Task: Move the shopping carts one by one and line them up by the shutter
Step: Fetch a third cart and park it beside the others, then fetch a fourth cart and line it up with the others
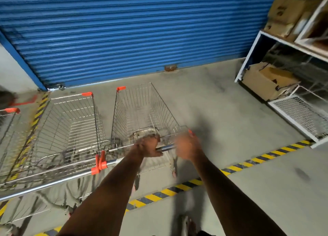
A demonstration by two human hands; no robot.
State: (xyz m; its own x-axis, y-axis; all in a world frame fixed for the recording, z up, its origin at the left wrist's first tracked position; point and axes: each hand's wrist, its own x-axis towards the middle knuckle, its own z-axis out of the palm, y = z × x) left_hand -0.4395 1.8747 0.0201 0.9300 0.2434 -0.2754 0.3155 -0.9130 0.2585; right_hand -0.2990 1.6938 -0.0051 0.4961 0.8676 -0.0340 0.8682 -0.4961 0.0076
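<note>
Left hand [150, 146] clenches the handle [165, 148] of the right cart [143, 111] facing the shutter [124, 31] — right hand [186, 147] blurred, its grip unclear.

A white rack [252, 53] stands at the right, cardboard boxes [268, 83] inside and on top of it. A wire panel [300, 115] leans at its foot. Yellow-black tape [179, 187] crosses the grey floor [221, 111].

Both forearms bare, no sleeves; left hand [150, 146], right hand [186, 147].
</note>
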